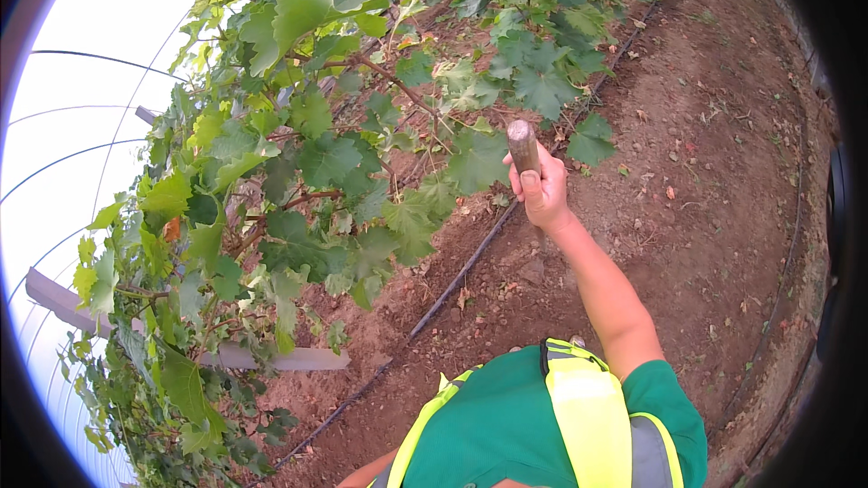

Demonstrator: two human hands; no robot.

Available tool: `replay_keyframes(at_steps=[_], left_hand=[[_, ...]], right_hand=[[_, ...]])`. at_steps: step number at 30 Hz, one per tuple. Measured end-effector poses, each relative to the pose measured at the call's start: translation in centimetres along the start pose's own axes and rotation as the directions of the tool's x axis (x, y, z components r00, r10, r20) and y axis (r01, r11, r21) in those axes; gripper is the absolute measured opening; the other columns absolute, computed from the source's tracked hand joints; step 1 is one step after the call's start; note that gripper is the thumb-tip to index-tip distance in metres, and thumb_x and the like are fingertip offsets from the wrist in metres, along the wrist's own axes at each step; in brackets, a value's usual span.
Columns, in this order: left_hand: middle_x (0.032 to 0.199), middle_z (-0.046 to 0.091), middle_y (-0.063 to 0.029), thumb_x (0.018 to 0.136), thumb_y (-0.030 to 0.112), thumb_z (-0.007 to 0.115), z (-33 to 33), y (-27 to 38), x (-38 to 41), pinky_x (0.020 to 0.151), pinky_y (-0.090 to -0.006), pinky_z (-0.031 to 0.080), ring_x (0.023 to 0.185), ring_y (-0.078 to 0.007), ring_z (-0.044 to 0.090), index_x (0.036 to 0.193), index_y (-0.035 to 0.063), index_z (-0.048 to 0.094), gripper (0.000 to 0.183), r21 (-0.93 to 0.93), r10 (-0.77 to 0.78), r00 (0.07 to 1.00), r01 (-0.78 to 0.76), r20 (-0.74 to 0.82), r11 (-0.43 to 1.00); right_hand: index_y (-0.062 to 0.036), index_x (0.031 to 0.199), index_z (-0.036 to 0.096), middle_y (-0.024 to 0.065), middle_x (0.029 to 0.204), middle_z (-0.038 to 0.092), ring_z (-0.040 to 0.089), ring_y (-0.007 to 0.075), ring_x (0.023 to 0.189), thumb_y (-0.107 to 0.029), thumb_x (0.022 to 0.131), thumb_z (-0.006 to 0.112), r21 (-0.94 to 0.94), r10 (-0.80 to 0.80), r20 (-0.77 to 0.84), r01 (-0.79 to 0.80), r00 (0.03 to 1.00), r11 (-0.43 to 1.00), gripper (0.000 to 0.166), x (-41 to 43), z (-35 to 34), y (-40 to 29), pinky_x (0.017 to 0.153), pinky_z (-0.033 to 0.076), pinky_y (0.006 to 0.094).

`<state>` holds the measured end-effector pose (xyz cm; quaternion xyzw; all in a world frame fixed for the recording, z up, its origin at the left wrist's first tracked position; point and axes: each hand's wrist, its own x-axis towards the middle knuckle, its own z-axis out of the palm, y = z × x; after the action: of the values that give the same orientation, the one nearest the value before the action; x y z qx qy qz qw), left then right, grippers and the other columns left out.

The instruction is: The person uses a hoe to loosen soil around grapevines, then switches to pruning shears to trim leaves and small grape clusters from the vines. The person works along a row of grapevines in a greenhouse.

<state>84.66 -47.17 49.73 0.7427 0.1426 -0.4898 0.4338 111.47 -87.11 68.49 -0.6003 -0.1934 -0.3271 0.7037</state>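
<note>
My right hand is closed around a wooden handle, whose rounded end points up towards the camera. The lower part of the tool is mostly hidden behind my hand and forearm, so its kind cannot be told. Grapevine leaves hang just left of this hand. My left hand is out of view; only a bit of that arm shows at the bottom edge. Before me lies bare reddish-brown soil beside the vines.
A black irrigation hose runs along the ground below the vines. Woody vine canes reach out at the left, near a pale post or beam. Another thin line lies at the right. Curved greenhouse hoops stand at the far left.
</note>
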Motion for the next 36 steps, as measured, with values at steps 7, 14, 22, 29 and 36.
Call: replay_keyframes(at_steps=[7,14,22,29,36], left_hand=[[0.102,0.068,-0.0211,0.092,0.014,0.061,-0.9,2.5,-4.3,0.078,-0.039,0.051,0.089,-0.0272,0.067,0.103,-0.0051,0.067,0.023,0.072,0.012,0.998,-0.017,0.067,0.997],[0.1,0.068,-0.0212,0.092,0.013,0.061,-3.6,7.8,-14.3,0.077,-0.0387,0.051,0.088,-0.027,0.067,0.1,-0.0063,0.067,0.022,0.311,-0.083,0.847,-0.1,0.525,0.945],[0.091,0.069,-0.0179,0.094,0.012,0.056,-9.1,11.4,-20.5,0.073,-0.0375,0.052,0.083,-0.0271,0.068,0.091,-0.0049,0.067,0.02,-0.461,0.675,0.699,-0.53,0.238,0.712],[0.108,0.065,-0.009,0.094,0.025,0.057,1.0,-0.2,-6.0,0.085,-0.0324,0.051,0.101,-0.018,0.062,0.116,-0.0003,0.058,0.033,0.106,-0.144,0.957,0.12,0.253,0.987],[0.103,0.065,-0.0072,0.094,0.022,0.057,4.1,-4.5,-0.1,0.081,-0.0312,0.051,0.095,-0.0169,0.062,0.111,0.0019,0.059,0.026,-0.113,-0.12,0.99,0.129,0.081,0.985]], right_hand=[[-0.0001,0.09,0.055,0.0,0.065,0.045,0.042,0.0078,0.06,-0.061,0.088,0.056,0.007,0.012,0.017,-0.012,1.0,1.0,0.061,-0.1,-0.3,0.2,0.053,0.036,0.0257],[-0.0037,0.097,0.058,-0.0018,0.055,0.049,0.041,0.0035,0.045,-0.069,0.089,0.045,-0.048,-0.023,0.02,0.024,1.0,0.999,0.067,-0.1,0.8,0.3,0.043,0.031,0.0207],[0.0008,0.097,0.058,-0.0023,0.058,0.049,0.043,0.0033,0.049,-0.068,0.086,0.054,0.083,0.037,0.03,-0.039,0.999,0.996,0.069,-0.4,1.2,-1.4,0.045,0.034,0.0203],[-0.002,0.096,0.059,-0.0022,0.056,0.049,0.041,0.0031,0.047,-0.069,0.087,0.05,0.061,0.054,0.012,-0.055,0.998,0.997,0.068,-0.5,1.2,-0.5,0.043,0.032,0.0201],[-0.0013,0.098,0.055,-0.0016,0.057,0.045,0.039,0.0058,0.048,-0.079,0.084,0.041,-0.023,0.079,-0.001,-0.079,0.997,0.997,0.08,-1.0,1.0,-0.5,0.044,0.027,0.0218]])
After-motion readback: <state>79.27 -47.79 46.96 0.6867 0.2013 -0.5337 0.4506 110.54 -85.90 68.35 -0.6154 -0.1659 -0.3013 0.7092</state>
